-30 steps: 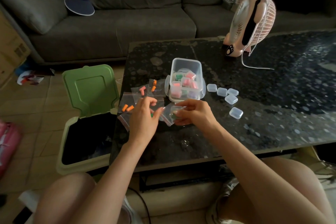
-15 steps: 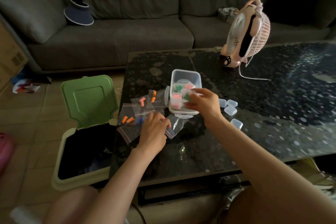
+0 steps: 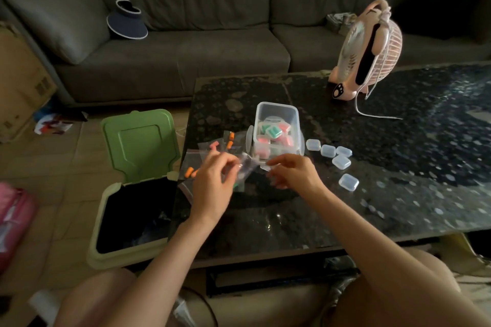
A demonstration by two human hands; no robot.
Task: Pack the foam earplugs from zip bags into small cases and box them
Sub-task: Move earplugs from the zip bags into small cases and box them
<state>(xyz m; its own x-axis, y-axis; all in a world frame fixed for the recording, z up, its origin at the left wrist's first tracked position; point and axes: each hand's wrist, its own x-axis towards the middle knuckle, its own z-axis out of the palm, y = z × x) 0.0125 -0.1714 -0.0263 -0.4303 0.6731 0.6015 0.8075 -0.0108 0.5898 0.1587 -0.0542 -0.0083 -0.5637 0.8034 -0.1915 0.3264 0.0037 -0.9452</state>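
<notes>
Head view looks down on our two hands working over a dark speckled bench (image 3: 398,167). Our left hand (image 3: 212,188) pinches a clear zip bag (image 3: 245,167) between thumb and fingertips, lifting it just above the bench surface. Our right hand (image 3: 292,174) sits just beside it with the fingers curled inward toward the bag's other edge; motion blur keeps us from telling whether those fingers actually grip the plastic or only touch it.

More zip bags (image 3: 212,147) lie flat on the bench beyond and beside our left hand, holding orange earplugs (image 3: 230,140) and a pink pair; another orange pair (image 3: 191,172) shows near the bench's left edge.

Directly beyond our hands stands a clear plastic box (image 3: 276,111), open at the top and already loaded with small cases showing pink and green earplugs (image 3: 273,131) inside. To its right, five empty small cases (image 3: 341,161) rest closed on the bench in a loose cluster, one of them set a little apart and nearer to us.

A pink desk fan (image 3: 369,50) stands at the bench's far side with its white cord trailing. Left of the bench, on the floor, a green-lidded bin (image 3: 140,141) stands open. A grey sofa (image 3: 186,34) runs behind, with a dark visor (image 3: 127,21) on its seat.
</notes>
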